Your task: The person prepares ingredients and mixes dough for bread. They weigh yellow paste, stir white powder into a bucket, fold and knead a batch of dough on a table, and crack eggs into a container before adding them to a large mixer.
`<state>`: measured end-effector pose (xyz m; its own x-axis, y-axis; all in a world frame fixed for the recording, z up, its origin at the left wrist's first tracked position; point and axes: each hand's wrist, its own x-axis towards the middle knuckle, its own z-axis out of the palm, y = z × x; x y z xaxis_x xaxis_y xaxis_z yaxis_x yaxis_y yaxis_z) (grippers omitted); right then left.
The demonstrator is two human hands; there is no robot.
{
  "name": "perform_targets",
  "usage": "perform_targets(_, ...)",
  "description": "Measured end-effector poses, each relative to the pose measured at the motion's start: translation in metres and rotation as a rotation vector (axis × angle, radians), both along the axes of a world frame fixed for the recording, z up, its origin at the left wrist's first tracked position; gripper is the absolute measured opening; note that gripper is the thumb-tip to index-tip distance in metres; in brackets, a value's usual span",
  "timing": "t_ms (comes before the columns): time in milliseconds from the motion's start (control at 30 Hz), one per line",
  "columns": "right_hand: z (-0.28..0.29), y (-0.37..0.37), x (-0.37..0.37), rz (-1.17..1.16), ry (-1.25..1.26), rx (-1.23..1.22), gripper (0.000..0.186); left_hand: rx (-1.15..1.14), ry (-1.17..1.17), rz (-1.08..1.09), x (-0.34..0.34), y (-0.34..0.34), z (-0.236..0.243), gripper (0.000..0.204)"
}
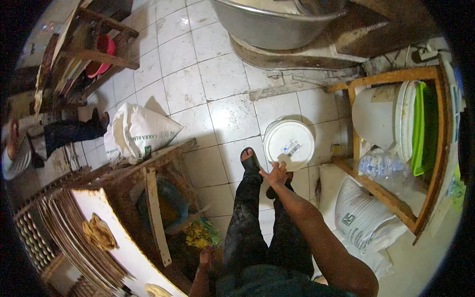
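My right hand [276, 174] reaches forward over my feet, its thumb spread away from the fingers. Just beyond it, a round white bucket lid [288, 141] with a printed label tops a bucket on the floor. A pale patch at my fingertips, against the lid, is too blurred to make out. Low at my left side, my left hand [205, 256] is closed at the lower edge of a crumpled yellow and green plastic bag [200, 234]. Its fingers are partly in shadow.
A large metal mixing bowl [282, 27] stands ahead. To the right, a wooden rack [378, 195] holds buckets and a green tray [422, 128], with white sacks [363, 218] below. Left are a white sack [141, 129], a wooden frame [157, 218] and stacked trays [79, 232]. Another person's legs [74, 133] show far left.
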<state>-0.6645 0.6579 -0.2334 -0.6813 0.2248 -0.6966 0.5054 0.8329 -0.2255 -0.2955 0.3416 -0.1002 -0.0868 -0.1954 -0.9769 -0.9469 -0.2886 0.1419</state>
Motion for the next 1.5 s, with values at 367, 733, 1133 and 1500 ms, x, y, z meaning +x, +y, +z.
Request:
perform_targets(367,0.041,0.102,0.050,-0.276,-0.039,-0.657,0.031,-0.351,0.445,-0.256,-0.077,0.045,0.142,0.052)
perform_targets(733,0.175,0.132,0.023,-0.501,-0.184,-0.661,0.044,-1.583,0.151,-0.313,-0.192,-0.171,0.301,0.093)
perform_targets(1133,0.379,-0.257,0.013,-0.005,0.177,-1.112,0.021,-1.671,0.559,-0.083,-0.186,-0.270,0.246,0.030)
perform_targets(1500,0.506,-0.477,0.080,0.088,-0.357,-1.524,0.029,-1.464,1.096,-0.055,-0.188,-0.192,0.357,0.023)
